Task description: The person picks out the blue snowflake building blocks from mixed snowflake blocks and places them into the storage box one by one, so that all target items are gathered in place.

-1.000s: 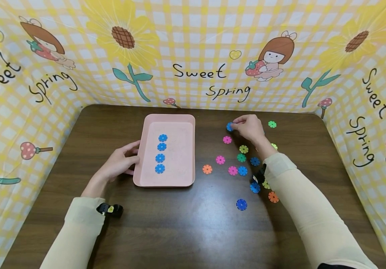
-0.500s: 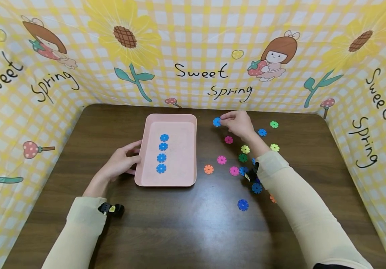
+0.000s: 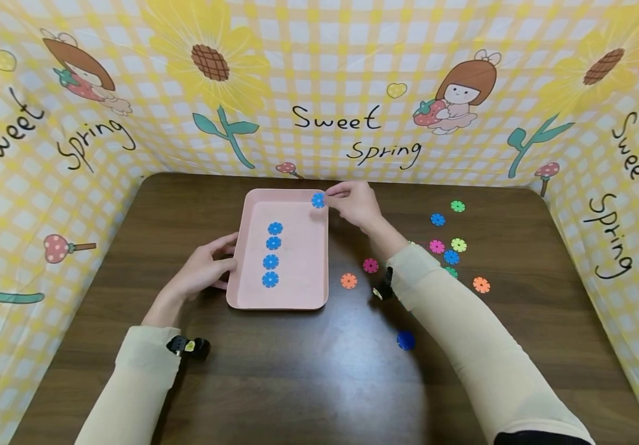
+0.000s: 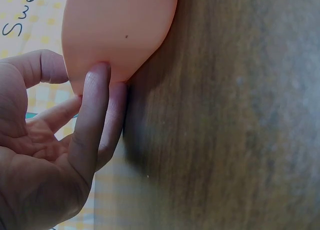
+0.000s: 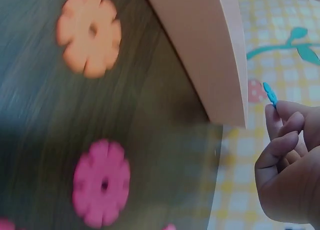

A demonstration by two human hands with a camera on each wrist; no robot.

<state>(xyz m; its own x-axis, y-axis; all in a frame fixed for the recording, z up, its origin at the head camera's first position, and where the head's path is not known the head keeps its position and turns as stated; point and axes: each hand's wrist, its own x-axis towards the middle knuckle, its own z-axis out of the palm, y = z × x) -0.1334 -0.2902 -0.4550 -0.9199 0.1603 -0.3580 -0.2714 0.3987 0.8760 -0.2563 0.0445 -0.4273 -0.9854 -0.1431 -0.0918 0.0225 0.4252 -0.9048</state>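
At the left side of the pink tray (image 3: 297, 296), my left hand (image 3: 208, 266) rests its spread fingers and thumb against the outer wall. The left wrist view shows fingertips (image 4: 97, 73) touching that wall (image 4: 122, 35) low down. My right hand (image 3: 355, 204) pinches a blue notched disc (image 3: 317, 200), a snowflake-type plastic piece, over the tray's far right corner. Seen edge-on in the right wrist view, the blue disc (image 5: 270, 94) sticks out between thumb and index finger, the other fingers curled in. Inside the tray, several blue discs (image 3: 270, 262) lie in a column.
Right of the tray lie loose discs: an orange one (image 3: 348, 281), a magenta one (image 3: 370, 266), a dark blue one (image 3: 405, 340), a green one (image 3: 457, 206) and several others. The right sleeve (image 3: 453, 315) hides some. A checked curtain (image 3: 342, 80) walls the table's back and sides.
My right hand has carried the blue disc leftward from among the loose discs to over the tray's far right corner. My left hand stays against the tray.
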